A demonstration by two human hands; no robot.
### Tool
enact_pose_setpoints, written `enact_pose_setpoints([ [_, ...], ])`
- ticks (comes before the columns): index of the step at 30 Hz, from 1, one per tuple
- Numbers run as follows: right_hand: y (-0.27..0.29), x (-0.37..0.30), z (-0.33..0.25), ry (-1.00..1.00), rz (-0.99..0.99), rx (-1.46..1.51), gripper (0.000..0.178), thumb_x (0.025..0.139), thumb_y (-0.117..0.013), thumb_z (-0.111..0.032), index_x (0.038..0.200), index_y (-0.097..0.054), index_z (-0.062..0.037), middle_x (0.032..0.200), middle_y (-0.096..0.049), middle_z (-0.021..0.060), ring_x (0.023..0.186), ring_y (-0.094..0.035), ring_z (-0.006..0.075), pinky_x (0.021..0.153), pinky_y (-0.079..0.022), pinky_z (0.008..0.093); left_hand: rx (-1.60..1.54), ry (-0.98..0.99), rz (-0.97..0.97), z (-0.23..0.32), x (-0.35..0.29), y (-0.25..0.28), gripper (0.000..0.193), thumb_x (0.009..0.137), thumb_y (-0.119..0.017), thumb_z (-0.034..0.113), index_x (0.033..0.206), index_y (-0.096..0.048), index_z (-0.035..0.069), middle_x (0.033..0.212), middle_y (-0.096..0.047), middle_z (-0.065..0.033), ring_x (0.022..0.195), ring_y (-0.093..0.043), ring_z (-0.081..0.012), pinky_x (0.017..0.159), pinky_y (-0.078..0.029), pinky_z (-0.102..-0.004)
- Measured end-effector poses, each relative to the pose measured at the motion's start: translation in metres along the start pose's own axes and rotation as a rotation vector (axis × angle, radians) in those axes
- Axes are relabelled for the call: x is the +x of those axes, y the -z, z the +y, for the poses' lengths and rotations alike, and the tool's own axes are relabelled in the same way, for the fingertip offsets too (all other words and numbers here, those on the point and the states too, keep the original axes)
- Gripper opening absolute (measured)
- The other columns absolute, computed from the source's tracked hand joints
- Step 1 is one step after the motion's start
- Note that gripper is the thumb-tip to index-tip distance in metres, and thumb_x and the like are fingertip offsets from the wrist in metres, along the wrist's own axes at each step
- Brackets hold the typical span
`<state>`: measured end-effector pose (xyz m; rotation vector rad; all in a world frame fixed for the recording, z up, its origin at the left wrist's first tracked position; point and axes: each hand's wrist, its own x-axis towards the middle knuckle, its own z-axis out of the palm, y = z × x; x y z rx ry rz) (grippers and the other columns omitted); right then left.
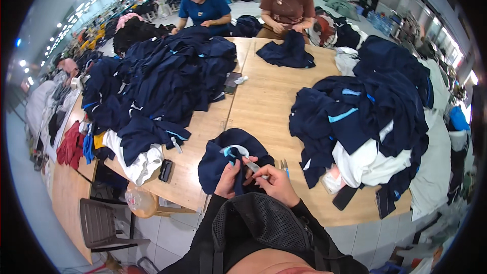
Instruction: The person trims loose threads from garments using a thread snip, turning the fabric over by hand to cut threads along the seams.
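Close to the table's front edge lies a navy garment with light blue and white trim bunched at its upper part. My left hand is closed on its gathered edge, beside the light blue trim. My right hand pinches a narrow pale strip between thumb and fingers, just right of the left hand; whether it is cloth or a small tool I cannot tell. A pair of thread snips rests on the wooden table right beyond the right hand.
Navy garments form a large pile at left and another pile at right, with white cloth under it. Phones and a black case lie near the edge. Two people work across the table. A chair stands left.
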<state>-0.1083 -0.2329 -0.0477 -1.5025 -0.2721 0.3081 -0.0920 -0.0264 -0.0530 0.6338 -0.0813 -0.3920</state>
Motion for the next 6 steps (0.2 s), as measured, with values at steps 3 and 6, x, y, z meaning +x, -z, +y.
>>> enact_pose_setpoints([
  [3,-0.001,-0.002,-0.009,0.103,0.088,-0.081,0.024,0.104,-0.064,0.007,0.127,-0.071,0.0051,0.143,-0.063,0.0153,0.095,-0.076,0.0177,0.082,-0.061,0.0284,0.19,-0.104,0.153,-0.006,0.007,0.003,0.035,0.117,-0.059,0.03,0.13,-0.07,0.0,0.112,-0.077,-0.0097,0.094,-0.069,-0.0133,0.08,-0.054,-0.0283],
  [6,0.003,-0.001,-0.017,0.206,0.23,-0.306,0.037,0.106,-0.059,0.007,0.141,-0.068,0.0023,0.16,-0.054,0.0191,0.099,-0.08,0.0252,0.085,-0.065,0.0309,0.676,-0.21,0.434,-0.014,0.02,0.006,0.032,0.115,-0.062,0.021,0.136,-0.072,-0.001,0.118,-0.078,-0.0086,0.106,-0.072,-0.0147,0.099,-0.055,-0.0308],
])
